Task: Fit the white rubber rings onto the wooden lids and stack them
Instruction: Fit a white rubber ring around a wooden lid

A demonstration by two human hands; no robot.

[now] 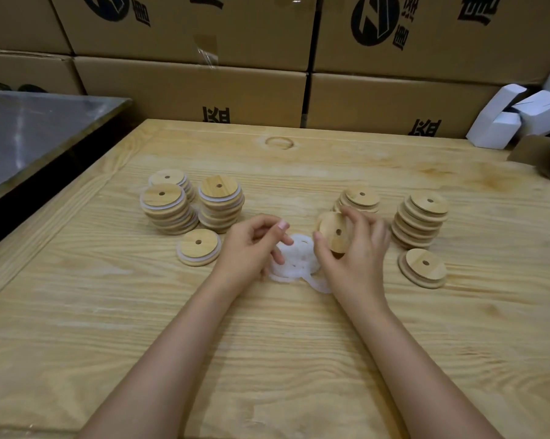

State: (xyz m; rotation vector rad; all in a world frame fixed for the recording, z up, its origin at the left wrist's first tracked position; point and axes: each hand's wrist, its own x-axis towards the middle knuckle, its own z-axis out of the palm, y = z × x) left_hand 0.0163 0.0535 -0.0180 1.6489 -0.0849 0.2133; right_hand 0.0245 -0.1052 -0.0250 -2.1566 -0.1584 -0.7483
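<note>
Your right hand point(356, 248) grips the lid point(335, 232), tilted on edge just above the ring pile point(297, 258) on the tabletop point(299, 343). Your left hand point(251, 245) curls at the pile's left edge; whether it pinches a ring, I can't tell. Tease out one ring only, seat it on the lid's step, then roll it round evenly. Ringed stacks point(169, 204) sit left of the pile, bare stacks point(421, 217) right.

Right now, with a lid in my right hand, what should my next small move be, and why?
Probably pinch one ring from the white ring pile with the left hand and bring it to the lid. The right hand grips that lid tilted above the pile, no ring seen on it; the left fingers curl at the pile's edge, whether they hold one is unclear.
</note>
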